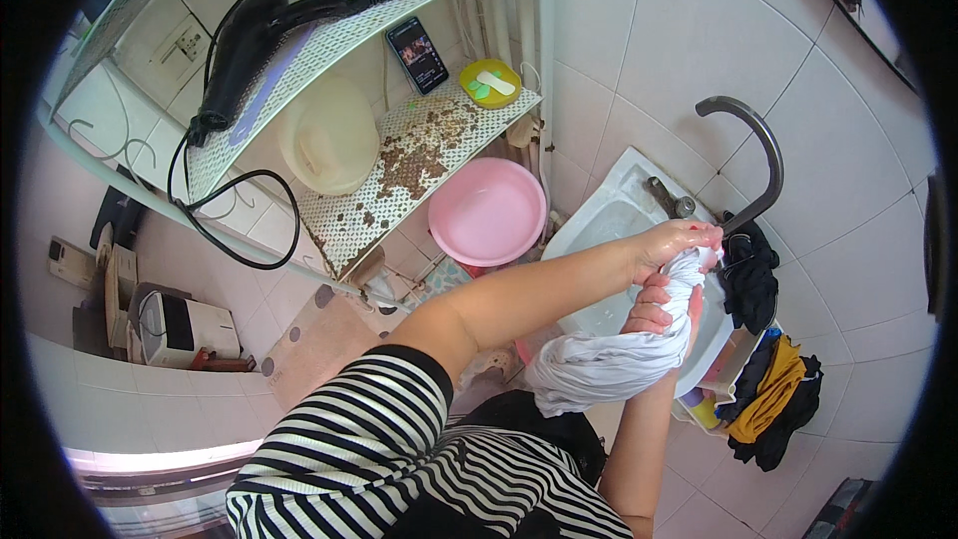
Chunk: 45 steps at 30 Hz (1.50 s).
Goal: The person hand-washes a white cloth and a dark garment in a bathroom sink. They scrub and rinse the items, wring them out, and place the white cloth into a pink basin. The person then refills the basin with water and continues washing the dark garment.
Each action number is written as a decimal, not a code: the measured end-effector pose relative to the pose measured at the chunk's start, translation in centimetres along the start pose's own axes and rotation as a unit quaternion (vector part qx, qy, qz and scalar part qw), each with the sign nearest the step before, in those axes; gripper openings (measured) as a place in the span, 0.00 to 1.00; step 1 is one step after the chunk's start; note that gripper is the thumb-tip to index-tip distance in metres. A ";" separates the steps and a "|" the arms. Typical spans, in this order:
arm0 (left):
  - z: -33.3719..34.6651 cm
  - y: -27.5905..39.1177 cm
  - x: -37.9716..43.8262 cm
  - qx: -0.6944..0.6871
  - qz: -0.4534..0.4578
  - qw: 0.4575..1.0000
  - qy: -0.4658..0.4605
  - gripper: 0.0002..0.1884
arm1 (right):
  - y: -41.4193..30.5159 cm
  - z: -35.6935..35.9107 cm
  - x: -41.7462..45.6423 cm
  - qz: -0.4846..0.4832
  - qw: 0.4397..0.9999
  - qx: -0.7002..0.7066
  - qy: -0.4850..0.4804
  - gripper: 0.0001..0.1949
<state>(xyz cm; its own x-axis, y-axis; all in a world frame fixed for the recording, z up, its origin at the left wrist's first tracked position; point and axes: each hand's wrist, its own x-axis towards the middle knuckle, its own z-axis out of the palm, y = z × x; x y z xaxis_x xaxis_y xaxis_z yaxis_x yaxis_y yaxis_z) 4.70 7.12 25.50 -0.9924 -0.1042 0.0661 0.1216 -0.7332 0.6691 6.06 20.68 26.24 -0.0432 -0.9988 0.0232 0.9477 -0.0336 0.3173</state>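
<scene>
Both my hands grip a long bunch of twisted white cloth over the front part of a white ceramic sink. My left hand closes on its upper end, close to the base of a dark curved faucet spout. Lower down, my right hand wraps around the twisted part, its fingers curled over the left side. The loose end of the cloth hangs in folds toward my body. A metal faucet handle stands at the sink's back edge.
Dark clothing lies on the sink's right edge, near a basket holding yellow cloth. Left of the sink are a pink basin and a rusty shelf with a phone, a yellow dish and, above, a black hair dryer.
</scene>
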 end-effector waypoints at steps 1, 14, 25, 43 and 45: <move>0.6 0.4 0.3 0.050 -0.007 0.999 0.002 0.11 | -0.5 0.2 -0.3 -0.006 0.999 -0.023 0.032 0.21; -3.7 -7.6 5.2 0.774 -0.054 0.630 0.043 0.10 | -5.1 -7.4 0.7 -0.183 0.735 -0.551 0.350 0.14; -2.0 -8.1 1.3 0.670 0.019 0.720 0.180 0.29 | -8.0 -11.6 0.3 -0.237 0.789 -0.447 0.349 0.26; -4.5 -9.6 -9.8 0.386 0.087 0.918 0.028 0.33 | -11.3 -7.1 -1.1 -0.095 0.960 -0.227 0.134 0.24; -2.0 -7.4 -8.8 0.385 0.173 0.906 0.040 0.30 | -10.4 -7.1 -0.9 -0.094 0.960 -0.224 0.137 0.23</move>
<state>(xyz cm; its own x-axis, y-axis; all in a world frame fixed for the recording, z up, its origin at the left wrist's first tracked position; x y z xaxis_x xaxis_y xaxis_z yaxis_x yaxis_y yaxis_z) 12.53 12.08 18.48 -0.8894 -0.3099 0.3362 0.3427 0.0349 0.9388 -1.55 21.66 16.14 -0.1997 -0.9434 -0.2648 0.9750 -0.1644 -0.1497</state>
